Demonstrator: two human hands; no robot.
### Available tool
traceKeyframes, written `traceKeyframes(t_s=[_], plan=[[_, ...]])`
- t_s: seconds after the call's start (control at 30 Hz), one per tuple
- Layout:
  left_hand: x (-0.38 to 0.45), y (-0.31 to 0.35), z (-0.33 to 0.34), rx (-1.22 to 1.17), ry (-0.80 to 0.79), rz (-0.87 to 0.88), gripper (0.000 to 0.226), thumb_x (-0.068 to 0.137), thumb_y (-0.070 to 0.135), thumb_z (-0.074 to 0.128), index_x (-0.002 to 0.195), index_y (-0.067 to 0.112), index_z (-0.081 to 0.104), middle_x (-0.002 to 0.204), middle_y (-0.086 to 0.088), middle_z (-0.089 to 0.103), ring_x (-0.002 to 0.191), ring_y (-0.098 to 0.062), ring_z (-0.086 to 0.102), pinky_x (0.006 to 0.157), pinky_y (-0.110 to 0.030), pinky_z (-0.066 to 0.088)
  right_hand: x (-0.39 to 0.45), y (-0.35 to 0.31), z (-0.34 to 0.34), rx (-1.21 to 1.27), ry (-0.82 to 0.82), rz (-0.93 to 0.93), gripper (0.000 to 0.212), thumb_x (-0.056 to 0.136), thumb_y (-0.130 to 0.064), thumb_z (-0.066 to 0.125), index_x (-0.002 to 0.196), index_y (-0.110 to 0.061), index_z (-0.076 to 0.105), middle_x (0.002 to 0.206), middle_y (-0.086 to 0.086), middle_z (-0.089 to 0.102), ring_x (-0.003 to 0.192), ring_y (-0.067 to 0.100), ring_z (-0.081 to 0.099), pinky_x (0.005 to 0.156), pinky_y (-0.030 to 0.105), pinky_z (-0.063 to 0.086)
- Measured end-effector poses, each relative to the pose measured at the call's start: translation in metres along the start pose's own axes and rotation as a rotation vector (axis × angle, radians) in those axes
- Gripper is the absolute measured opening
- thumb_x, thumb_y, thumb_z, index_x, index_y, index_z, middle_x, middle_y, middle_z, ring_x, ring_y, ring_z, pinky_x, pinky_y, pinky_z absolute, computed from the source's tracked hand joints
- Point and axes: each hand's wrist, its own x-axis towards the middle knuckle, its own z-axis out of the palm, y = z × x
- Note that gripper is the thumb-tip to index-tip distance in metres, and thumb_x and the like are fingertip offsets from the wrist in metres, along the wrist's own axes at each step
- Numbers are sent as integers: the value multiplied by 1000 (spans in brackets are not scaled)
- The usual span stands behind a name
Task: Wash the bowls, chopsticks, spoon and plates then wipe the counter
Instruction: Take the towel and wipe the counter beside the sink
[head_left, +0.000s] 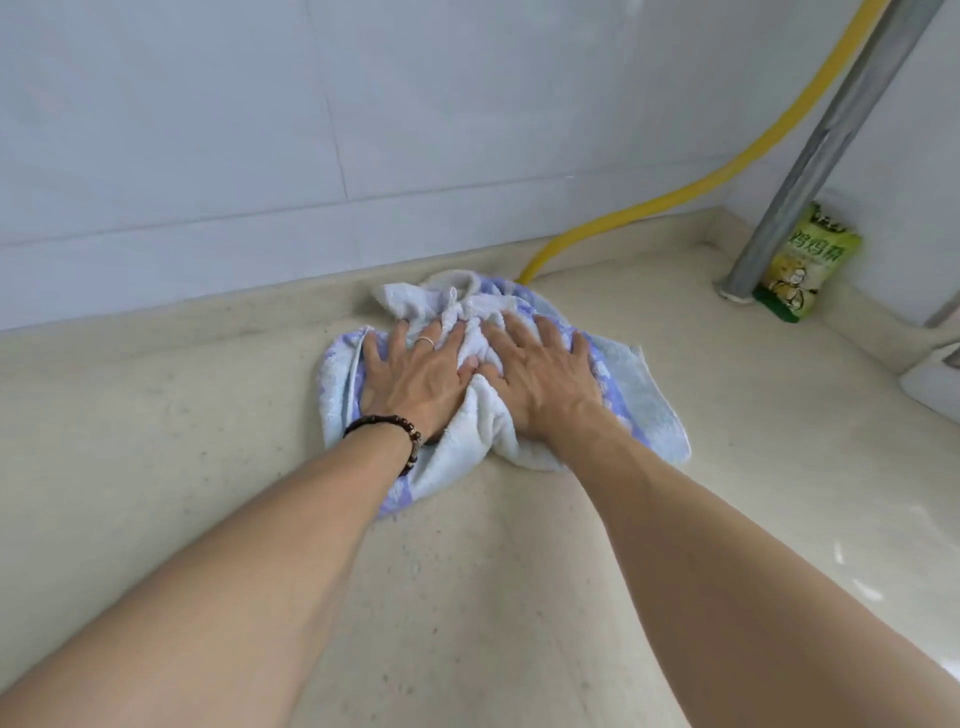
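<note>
A crumpled blue, white and purple towel (639, 395) lies on the beige speckled counter (208, 441), close to the back wall. My left hand (415, 376), with a ring and a dark bead bracelet at the wrist, presses flat on the towel's left half. Beside it, my right hand (545, 374) presses flat on the right half with fingers spread. The two thumbs nearly meet over a bunched fold in the middle. No bowls, chopsticks, spoon or plates are in view.
A yellow hose (649, 202) runs down the tiled wall to the counter just behind the towel. A grey metal pipe (810, 161) stands at the back right corner, with a green-and-yellow packet (805, 265) leaning behind it. A white object (935, 384) sits at the right edge.
</note>
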Motion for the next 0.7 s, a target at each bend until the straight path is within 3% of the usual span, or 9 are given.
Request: traceKeyframes(t_s=[0.07, 0.17, 0.27, 0.33, 0.43, 0.5, 0.6, 0.7], plan=[[18, -3, 0, 18, -12, -9, 55, 107, 52, 15, 159, 40, 3, 167, 6, 16, 153, -31, 5, 121, -57, 6, 19, 3, -2, 15, -10, -6, 66, 100, -64, 16, 159, -34, 14, 167, -8, 10, 151, 28, 8, 116, 59, 10], [8, -1, 1, 82, 16, 53, 55, 107, 50, 18, 160, 36, 9, 164, 4, 27, 148, -31, 20, 120, -51, 14, 8, 5, 1, 50, 9, -7, 68, 99, -63, 19, 158, -31, 18, 167, -5, 14, 152, 28, 9, 119, 56, 11], [-32, 9, 1, 124, 72, 129, 55, 107, 48, 22, 159, 32, 15, 157, 2, 39, 142, -28, 31, 118, -46, 20, -35, 4, -2, 120, -1, -27, 88, 82, -73, 5, 157, -31, 21, 166, -4, 16, 152, 26, 9, 121, 53, 11], [-72, 23, 1, 115, 45, 155, 56, 106, 48, 23, 159, 31, 17, 157, 3, 39, 143, -27, 29, 118, -44, 18, -78, 6, -5, 130, -39, -19, 100, 70, -74, -6, 158, -33, 18, 167, -6, 14, 153, 24, 7, 121, 51, 7], [-137, 50, 5, 87, 8, 155, 57, 106, 49, 21, 160, 30, 15, 160, 3, 34, 147, -26, 23, 122, -45, 12, -148, 12, -3, 136, -72, 5, 99, 71, -75, -7, 160, -34, 13, 168, -8, 9, 154, 23, 2, 122, 51, 3], [-194, 78, 4, 69, -19, 174, 60, 104, 51, 14, 160, 29, 13, 162, 3, 31, 149, -26, 19, 123, -47, 9, -215, 21, -6, 110, -81, 18, 99, 72, -75, -8, 160, -33, 9, 169, -8, 5, 154, 22, 0, 122, 51, 3], [-268, 117, 10, 45, -61, 237, 84, 85, 53, -14, 161, 28, 10, 164, 3, 26, 151, -27, 14, 124, -48, 4, -300, 38, -7, 85, -107, 44, 99, 71, -76, -10, 161, -34, 2, 169, -9, -3, 155, 21, -5, 123, 49, 2], [-308, 135, 14, 34, -97, 273, 89, 80, 53, -18, 161, 28, 9, 165, 4, 23, 153, -27, 10, 125, -49, 1, -351, 45, -8, 72, -126, 51, 96, 74, -77, -15, 160, -35, -5, 168, -10, -11, 155, 20, -12, 123, 48, -4]])
